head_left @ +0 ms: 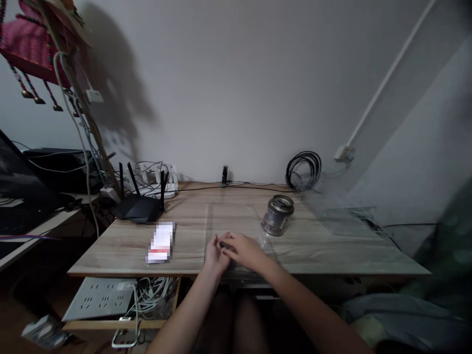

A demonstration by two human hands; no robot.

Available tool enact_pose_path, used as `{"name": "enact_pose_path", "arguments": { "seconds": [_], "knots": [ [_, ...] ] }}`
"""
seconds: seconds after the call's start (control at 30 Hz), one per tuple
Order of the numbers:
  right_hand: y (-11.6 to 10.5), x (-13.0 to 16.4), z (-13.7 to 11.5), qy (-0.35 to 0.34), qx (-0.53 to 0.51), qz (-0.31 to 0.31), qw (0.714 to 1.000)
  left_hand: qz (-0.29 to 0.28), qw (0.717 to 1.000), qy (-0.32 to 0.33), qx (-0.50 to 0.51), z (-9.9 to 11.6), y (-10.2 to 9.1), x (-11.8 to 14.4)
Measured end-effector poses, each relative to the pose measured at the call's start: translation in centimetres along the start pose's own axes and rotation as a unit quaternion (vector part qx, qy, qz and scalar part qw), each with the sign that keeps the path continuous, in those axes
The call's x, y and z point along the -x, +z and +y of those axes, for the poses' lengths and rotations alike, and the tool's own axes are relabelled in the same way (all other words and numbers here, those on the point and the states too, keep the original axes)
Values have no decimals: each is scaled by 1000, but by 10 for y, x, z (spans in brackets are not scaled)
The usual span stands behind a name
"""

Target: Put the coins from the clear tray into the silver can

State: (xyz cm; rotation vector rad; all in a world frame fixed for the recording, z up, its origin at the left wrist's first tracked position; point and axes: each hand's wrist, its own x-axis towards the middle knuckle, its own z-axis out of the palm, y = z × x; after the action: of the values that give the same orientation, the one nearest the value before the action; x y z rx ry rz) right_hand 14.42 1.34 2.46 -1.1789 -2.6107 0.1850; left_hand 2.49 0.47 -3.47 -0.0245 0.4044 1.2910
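Observation:
My left hand (215,257) and my right hand (243,249) meet over the front of the desk. The left is turned palm inward with its fingers curled, and the right reaches across so that its fingertips touch the left fingers. Between them shows a small dark thing (222,244), too little and too covered to name. Beneath the hands lies a clear plastic sheet or bag (236,216), its edges faint against the wood. A patterned round tin (277,216) stands upright to the right, beyond the right hand.
On the left lie a lit phone (161,242) and a black router (140,207), with a white router (167,189) behind. Coiled black cable (304,169) leans against the wall. An open drawer under the desk (81,269) holds a power strip (101,297) and white cables.

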Motion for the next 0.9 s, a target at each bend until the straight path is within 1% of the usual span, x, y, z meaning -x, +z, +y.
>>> {"name": "enact_pose_path", "arguments": {
  "seconds": [0.03,0.07,0.13,0.27,0.37,0.47,0.57,0.63,0.67,0.7,0.73,0.77,0.8,0.83,0.87,0.9],
  "knots": [
    [10,2,-8,-9,-10,-13,1000,-1,1000,3,-1,0,0,0],
    [16,2,-12,-3,-15,-14,1000,0,1000,4,-1,-1,1,0],
    [20,0,-12,16,-13,-19,1000,7,1000,-2,3,-2,3,0],
    [11,-4,-3,29,27,-41,998,20,999,-28,0,-3,7,2],
    [5,-3,-2,20,57,-53,997,-2,999,-50,-19,-4,7,3],
    [6,-1,-7,9,74,-69,995,-18,997,-64,-26,-4,7,3],
    [9,0,-15,9,89,-91,992,-1,997,-71,-29,-4,8,3],
    [6,1,-14,-4,87,-76,993,14,998,-56,-23,-3,8,3],
    [1,1,-9,-4,80,-54,995,21,999,-45,-19,-3,8,4],
    [-8,1,0,7,70,-18,997,27,999,-36,-15,-2,9,4],
    [-20,0,13,32,63,30,997,33,999,-30,-14,-2,9,5],
    [-35,-1,30,77,62,83,992,36,999,-30,-16,-1,10,7],
    [-52,-2,50,127,70,144,979,38,999,-33,-19,-1,10,8],
    [-70,-3,71,186,92,190,959,38,998,-37,-20,-1,11,9],
    [-87,-5,92,244,122,212,938,38,998,-36,-19,-1,11,9],
    [-101,-7,111,285,150,199,926,37,999,-34,-16,0,11,10]
  ]
}}
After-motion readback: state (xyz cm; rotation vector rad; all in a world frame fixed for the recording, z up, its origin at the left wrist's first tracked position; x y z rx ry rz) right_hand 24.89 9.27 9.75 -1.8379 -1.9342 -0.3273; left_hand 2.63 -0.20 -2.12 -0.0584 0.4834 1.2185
